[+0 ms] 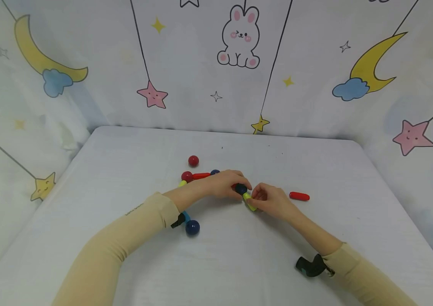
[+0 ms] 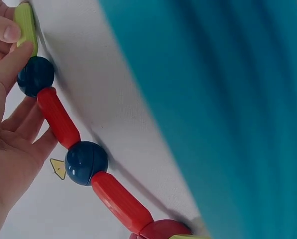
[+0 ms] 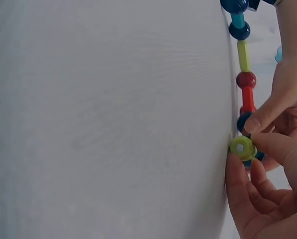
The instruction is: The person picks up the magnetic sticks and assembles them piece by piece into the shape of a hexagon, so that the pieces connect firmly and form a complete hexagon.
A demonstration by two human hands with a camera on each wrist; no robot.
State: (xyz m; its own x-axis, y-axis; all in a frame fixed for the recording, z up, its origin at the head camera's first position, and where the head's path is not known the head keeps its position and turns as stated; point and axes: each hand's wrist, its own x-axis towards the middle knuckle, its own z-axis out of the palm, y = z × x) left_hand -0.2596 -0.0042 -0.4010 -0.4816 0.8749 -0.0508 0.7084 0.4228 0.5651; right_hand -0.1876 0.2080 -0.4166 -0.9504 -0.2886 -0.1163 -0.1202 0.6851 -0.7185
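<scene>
A chain of balls and rods runs across the white table. My left hand (image 1: 226,183) holds it at the dark blue ball (image 1: 241,189), its fingers around the ball and beside a red rod (image 2: 58,118). From that ball a yellow-green rod (image 2: 26,22) extends, pinched near its free end by my right hand (image 1: 274,204). Further along come another dark blue ball (image 2: 86,163), a second red rod (image 2: 121,201) and a red ball (image 1: 187,176). Beyond the left forearm, the chain ends with a light blue rod (image 1: 186,216) and a dark blue ball (image 1: 192,228).
A loose red ball (image 1: 193,160) lies behind the chain. To the right of my right hand is a loose red rod (image 1: 299,196). A black device (image 1: 310,266) hangs by the right sleeve. Something turquoise and ridged (image 2: 203,99) covers much of the left wrist view.
</scene>
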